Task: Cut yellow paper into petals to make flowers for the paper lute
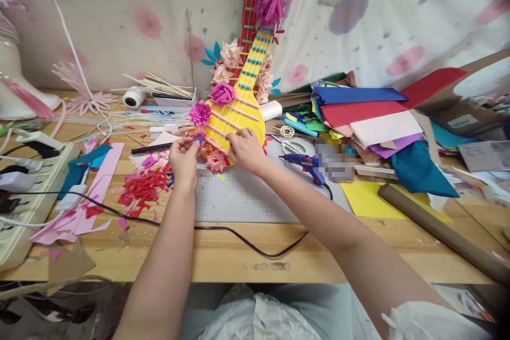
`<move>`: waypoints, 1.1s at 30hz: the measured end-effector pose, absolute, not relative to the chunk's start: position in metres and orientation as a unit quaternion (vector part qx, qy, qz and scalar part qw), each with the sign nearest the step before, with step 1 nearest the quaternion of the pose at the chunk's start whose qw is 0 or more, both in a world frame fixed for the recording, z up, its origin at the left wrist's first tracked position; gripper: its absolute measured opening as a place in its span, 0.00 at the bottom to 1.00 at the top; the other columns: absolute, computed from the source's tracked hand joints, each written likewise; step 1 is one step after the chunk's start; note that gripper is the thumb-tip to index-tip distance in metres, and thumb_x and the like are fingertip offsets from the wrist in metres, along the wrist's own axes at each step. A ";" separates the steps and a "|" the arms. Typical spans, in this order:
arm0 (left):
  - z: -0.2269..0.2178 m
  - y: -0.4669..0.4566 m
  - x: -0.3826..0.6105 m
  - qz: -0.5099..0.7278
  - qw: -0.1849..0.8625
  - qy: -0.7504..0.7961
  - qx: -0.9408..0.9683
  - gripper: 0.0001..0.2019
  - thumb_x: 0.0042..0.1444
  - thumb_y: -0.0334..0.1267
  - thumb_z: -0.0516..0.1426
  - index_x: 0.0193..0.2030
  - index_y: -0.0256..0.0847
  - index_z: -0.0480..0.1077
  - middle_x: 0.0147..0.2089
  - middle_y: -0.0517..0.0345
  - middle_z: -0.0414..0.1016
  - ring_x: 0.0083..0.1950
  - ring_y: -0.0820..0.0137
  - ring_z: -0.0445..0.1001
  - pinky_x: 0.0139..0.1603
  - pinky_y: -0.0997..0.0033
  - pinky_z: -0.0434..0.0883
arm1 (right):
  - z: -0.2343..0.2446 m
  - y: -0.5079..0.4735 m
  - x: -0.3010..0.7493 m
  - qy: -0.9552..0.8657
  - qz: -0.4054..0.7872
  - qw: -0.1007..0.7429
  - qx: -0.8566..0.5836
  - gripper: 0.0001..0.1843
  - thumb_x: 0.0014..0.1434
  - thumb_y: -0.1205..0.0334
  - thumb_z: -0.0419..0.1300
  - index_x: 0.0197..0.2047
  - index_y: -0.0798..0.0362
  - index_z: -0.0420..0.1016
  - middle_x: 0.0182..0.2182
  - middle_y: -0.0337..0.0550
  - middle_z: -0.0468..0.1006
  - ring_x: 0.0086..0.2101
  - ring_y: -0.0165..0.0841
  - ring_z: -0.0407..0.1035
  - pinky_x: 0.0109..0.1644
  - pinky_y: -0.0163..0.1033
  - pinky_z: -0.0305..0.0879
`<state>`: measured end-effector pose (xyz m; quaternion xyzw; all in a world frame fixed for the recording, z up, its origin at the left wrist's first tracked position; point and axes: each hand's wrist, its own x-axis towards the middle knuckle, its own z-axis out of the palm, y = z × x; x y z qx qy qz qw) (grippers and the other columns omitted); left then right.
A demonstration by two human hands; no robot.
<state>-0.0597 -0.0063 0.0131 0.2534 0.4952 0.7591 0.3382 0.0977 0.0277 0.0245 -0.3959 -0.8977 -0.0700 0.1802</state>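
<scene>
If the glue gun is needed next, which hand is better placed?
Probably the right hand: it is nearer the glue gun, while the left hand seems to pinch something blue.

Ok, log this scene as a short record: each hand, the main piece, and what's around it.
Left hand: fingertips pinching a small blue piece
Right hand: fingers on the lower body of the yellow instrument
Main piece: yellow instrument with pink bars and paper flowers
Behind it: red neck of another instrument
Nearer the person: grey cutting mat
Left side: red paper scraps
Right side: blue glue gun, scissors
</scene>
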 end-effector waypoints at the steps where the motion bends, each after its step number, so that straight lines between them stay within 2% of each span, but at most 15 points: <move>1: 0.013 -0.007 -0.060 0.759 0.338 0.496 0.253 0.10 0.40 0.28 0.60 0.30 0.38 0.63 0.27 0.63 0.68 0.28 0.76 0.72 0.31 0.73 0.73 | 0.024 0.028 0.096 -0.897 -0.071 0.175 -0.400 0.18 0.55 0.69 0.50 0.49 0.59 0.66 0.35 0.52 0.75 0.44 0.44 0.60 0.51 0.46 0.49; 7: 0.012 -0.007 -0.059 0.760 0.337 0.504 0.234 0.10 0.40 0.27 0.59 0.30 0.37 0.63 0.26 0.64 0.67 0.27 0.77 0.70 0.31 0.74 0.72 | 0.025 0.028 0.095 -0.891 -0.040 0.180 -0.414 0.21 0.51 0.71 0.52 0.50 0.58 0.65 0.36 0.52 0.75 0.43 0.43 0.61 0.50 0.45 0.50; 13: 0.008 -0.006 -0.054 0.738 0.332 0.519 0.274 0.09 0.41 0.29 0.59 0.31 0.38 0.63 0.27 0.64 0.68 0.29 0.76 0.71 0.32 0.73 0.71 | 0.026 0.023 0.108 -0.874 0.055 0.258 -0.408 0.18 0.50 0.72 0.52 0.46 0.56 0.66 0.34 0.45 0.76 0.42 0.39 0.61 0.49 0.42 0.53; 18: 0.003 -0.006 -0.049 0.727 0.312 0.521 0.320 0.09 0.40 0.29 0.60 0.30 0.38 0.64 0.28 0.63 0.68 0.29 0.77 0.70 0.33 0.74 0.71 | 0.028 0.021 0.118 -0.873 0.098 0.281 -0.386 0.18 0.50 0.72 0.51 0.46 0.54 0.65 0.34 0.43 0.77 0.42 0.39 0.61 0.47 0.42 0.56; 23: 0.002 -0.006 -0.048 0.723 0.304 0.524 0.330 0.09 0.41 0.29 0.60 0.30 0.38 0.64 0.28 0.62 0.69 0.29 0.77 0.70 0.33 0.75 0.71 | 0.023 0.020 0.116 -0.893 0.048 0.259 -0.365 0.18 0.51 0.64 0.55 0.47 0.55 0.65 0.41 0.48 0.75 0.47 0.42 0.59 0.51 0.45 0.54; 25: 0.003 -0.006 -0.050 0.726 0.310 0.525 0.319 0.09 0.41 0.29 0.60 0.30 0.38 0.64 0.28 0.63 0.68 0.29 0.77 0.70 0.32 0.74 0.71 | 0.019 0.019 0.111 -0.895 0.011 0.245 -0.373 0.19 0.52 0.61 0.55 0.48 0.55 0.66 0.41 0.50 0.74 0.48 0.44 0.58 0.52 0.47 0.53; 33: 0.006 -0.006 -0.054 0.735 0.321 0.520 0.294 0.09 0.41 0.29 0.59 0.30 0.37 0.63 0.27 0.63 0.68 0.28 0.76 0.70 0.31 0.72 0.71 | 0.015 0.024 0.090 -0.851 -0.056 0.250 -0.459 0.15 0.51 0.67 0.53 0.44 0.56 0.67 0.33 0.52 0.75 0.41 0.46 0.61 0.48 0.48 0.52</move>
